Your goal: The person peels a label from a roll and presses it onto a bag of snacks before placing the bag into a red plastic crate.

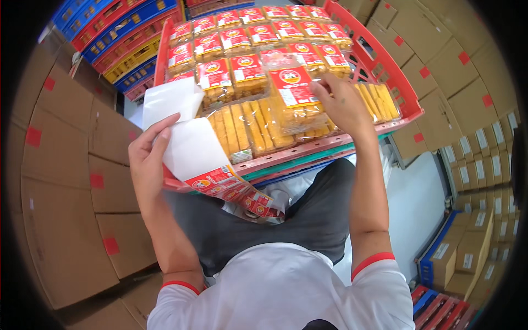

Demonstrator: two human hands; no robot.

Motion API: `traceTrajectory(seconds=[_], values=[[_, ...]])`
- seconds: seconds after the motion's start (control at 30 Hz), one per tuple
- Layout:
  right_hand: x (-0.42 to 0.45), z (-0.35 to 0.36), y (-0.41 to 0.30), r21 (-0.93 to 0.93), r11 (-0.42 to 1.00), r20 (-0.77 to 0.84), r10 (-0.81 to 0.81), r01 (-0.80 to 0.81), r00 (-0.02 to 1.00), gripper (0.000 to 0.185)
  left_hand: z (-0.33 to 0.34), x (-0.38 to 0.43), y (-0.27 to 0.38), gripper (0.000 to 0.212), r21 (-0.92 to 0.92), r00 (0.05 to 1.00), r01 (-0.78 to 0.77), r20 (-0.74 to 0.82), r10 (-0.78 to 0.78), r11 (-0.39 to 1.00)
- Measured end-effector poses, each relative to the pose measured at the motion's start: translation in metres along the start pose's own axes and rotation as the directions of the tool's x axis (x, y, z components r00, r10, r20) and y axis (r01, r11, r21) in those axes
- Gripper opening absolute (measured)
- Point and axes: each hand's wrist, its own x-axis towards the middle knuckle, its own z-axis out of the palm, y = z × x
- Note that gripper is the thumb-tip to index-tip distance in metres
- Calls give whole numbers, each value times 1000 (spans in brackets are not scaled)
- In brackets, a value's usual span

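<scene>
My left hand [154, 142] pinches the white backing paper [189, 144] of a label strip. Red printed labels [231, 189] on the strip trail down between my knees. My right hand [340, 101] touches the right edge of a red label [291, 84] on a clear pack of biscuit sticks [299, 117], which lies on top of other packs. Unlabelled packs [233, 128] line the near side of a red plastic crate [371, 49]. Behind them, rows of packs with red labels [214, 74] fill the crate. Whether my right fingers grip the pack or only press the label, I cannot tell.
Brown cartons [62, 156] with red stickers are stacked at the left, and more cartons [437, 62] at the right. Blue, red and yellow crates [123, 45] stand stacked at the back left. Smaller boxes [474, 161] and a blue crate [431, 255] are at the lower right.
</scene>
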Motion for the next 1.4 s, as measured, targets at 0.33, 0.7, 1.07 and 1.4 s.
traceTrajectory(seconds=[0.33,0.7,1.07,1.4], values=[[29,-7,63,94,989,-164,-98,115,982,15,-1,-2,-4,28,88,998,-11,-61,16,996],[144,-85,278,-207,963,-412,74,-173,908,30,-3,0,-6,29,99,997,0,-74,8,995],[153,-23,302,-67,957,-196,264,-282,944,22,-3,3,-8,30,107,999,8,-53,-2,994],[99,-61,270,-300,950,296,4,89,955,28,-4,0,-6,29,117,998,-11,-59,18,993]])
